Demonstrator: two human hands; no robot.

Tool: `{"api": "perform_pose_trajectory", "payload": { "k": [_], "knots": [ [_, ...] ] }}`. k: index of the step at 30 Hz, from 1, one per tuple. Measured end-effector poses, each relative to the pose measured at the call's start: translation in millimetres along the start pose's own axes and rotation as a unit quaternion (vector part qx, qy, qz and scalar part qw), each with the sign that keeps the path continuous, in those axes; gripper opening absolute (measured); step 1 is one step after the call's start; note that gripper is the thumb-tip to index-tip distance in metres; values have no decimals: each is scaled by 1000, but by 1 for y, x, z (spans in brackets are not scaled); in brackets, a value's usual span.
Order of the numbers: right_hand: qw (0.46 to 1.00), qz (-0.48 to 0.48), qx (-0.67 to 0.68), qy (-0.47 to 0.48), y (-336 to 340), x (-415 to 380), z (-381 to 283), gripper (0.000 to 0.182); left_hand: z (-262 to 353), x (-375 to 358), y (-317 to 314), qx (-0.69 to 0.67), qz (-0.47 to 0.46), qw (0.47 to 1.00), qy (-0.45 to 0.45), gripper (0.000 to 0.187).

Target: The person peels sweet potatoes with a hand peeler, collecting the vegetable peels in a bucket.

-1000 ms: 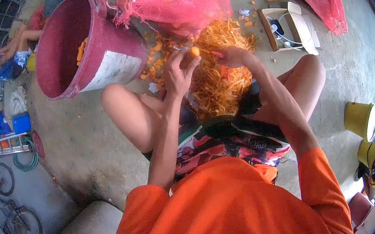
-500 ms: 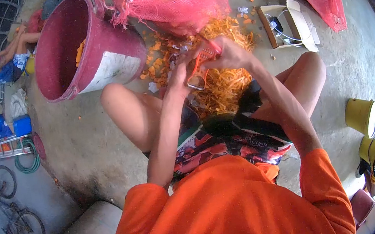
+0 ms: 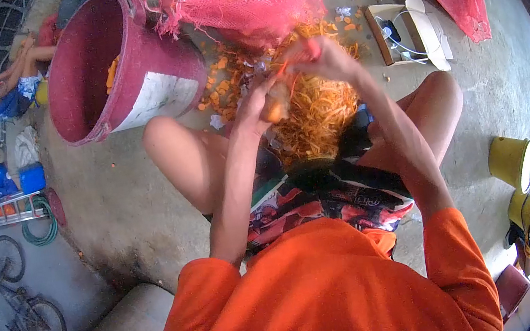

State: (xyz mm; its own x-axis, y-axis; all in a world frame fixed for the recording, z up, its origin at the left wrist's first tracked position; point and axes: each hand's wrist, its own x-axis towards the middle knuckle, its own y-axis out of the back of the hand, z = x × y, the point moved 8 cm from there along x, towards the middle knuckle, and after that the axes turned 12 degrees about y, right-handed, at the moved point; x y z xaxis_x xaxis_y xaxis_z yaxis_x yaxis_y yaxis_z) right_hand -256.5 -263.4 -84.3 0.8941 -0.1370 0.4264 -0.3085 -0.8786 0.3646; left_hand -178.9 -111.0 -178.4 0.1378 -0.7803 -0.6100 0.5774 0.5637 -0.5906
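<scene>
Grip: left hand point(image 3: 253, 108) around stubby orange carrot point(image 3: 274, 111), above heap of orange peelings point(image 3: 321, 108); right hand point(image 3: 330, 60) around blurred red-handled peeler point(image 3: 312, 49). Judged risks: nicked left fingers from skidding blade; dropped carrot from slack hold.

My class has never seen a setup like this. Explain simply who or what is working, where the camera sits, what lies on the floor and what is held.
There is no machine: these are a person's bare hands. Every picture comes from one camera on that person's head, looking forward and down, hence the orange shirt seen from above. The left hand holds a carrot; the right hand holds a blurred tool with a red handle. On the floor lies a heap of orange peelings, with a pink mesh sack beyond it, a large tub to the left and an open cardboard box to the right.
</scene>
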Motion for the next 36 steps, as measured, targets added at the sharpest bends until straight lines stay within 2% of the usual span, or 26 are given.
{"api": "perform_pose_trajectory", "payload": {
  "k": [1, 5, 7, 8, 11, 12, 13, 15, 16, 17, 19, 21, 22, 23, 24, 25, 26, 28, 29, 31, 32, 34, 35, 36],
  "knots": [
    [997, 49, -14, -55, 16, -4, 16, 24, -5, 3, 7, 30, 17, 999, 32, 37],
    [994, 81, -12, -69, 36, -6, 20, 27, -11, 6, 4, -1, -52, 997, 53, 37],
    [999, 2, -20, -29, -4, -2, -10, 28, -5, -2, -11, -76, -13, 997, 21, 37],
    [998, -53, 1, 43, -24, 2, -26, 27, -5, 5, -1, -52, -8, 999, 14, 35],
    [996, -79, -34, 8, -22, 3, -20, 31, -11, 1, 3, -47, -51, 997, 38, 36],
    [999, -28, -14, -43, -6, 0, -2, 28, -16, -2, 7, -49, -47, 997, 45, 36],
    [998, -28, -14, -45, 5, -2, 7, 28, -15, -1, 8, -54, -52, 996, 52, 35],
    [995, 68, -70, -34, 42, 0, 13, 25, -8, 1, 5, -64, -64, 994, 56, 34],
    [993, 64, -54, -79, 34, 4, 10, 23, -7, 3, 7, -101, -55, 992, 48, 34],
    [998, 50, -25, -42, 21, 4, -9, 24, -6, 6, 6, -99, -57, 992, 44, 34],
    [996, -62, -41, 40, -22, 5, -27, 26, -1, 5, 3, -111, 5, 993, 39, 33],
    [997, -59, -42, 34, -20, 7, -19, 27, -1, 2, 2, -116, 27, 992, 40, 33],
    [997, -57, -39, 23, -21, 7, -18, 29, -2, 5, 1, -96, -42, 993, 45, 32],
    [996, -12, -72, -44, 2, 4, -8, 28, -9, 4, -1, -77, -112, 989, 53, 32],
    [997, 30, -56, -53, 22, 2, 8, 28, -10, 3, 13, -54, 31, 997, 52, 32],
    [995, 69, -41, -59, 38, 3, 14, 29, -11, 0, 11, -55, 29, 997, 51, 32],
    [995, 68, -45, -56, 36, 1, 16, 29, -7, -3, 7, -41, 8, 998, 44, 33],
    [998, 39, -19, -43, 11, 1, -7, 28, -2, -4, 0, -25, -14, 999, 35, 33],
    [997, -34, 21, -60, -11, 0, -20, 27, -1, -2, 0, -23, 1, 1000, 20, 33],
    [995, -92, -35, 14, -29, 5, -38, 26, -2, 4, 8, -19, 32, 999, -7, 33],
    [995, -93, -31, 12, -25, 7, -33, 26, -7, 7, 9, -22, -6, 1000, 15, 32],
    [994, 25, -79, -64, 12, 1, -2, 24, -8, -1, 8, -16, 28, 999, 23, 33],
    [994, 24, -81, -63, 21, -2, 4, 24, -3, -3, 4, -9, 52, 998, 18, 33],
    [993, 54, -69, -77, 34, -5, 10, 25, -4, -3, 6, -1, 14, 1000, 21, 33]
  ]
}}
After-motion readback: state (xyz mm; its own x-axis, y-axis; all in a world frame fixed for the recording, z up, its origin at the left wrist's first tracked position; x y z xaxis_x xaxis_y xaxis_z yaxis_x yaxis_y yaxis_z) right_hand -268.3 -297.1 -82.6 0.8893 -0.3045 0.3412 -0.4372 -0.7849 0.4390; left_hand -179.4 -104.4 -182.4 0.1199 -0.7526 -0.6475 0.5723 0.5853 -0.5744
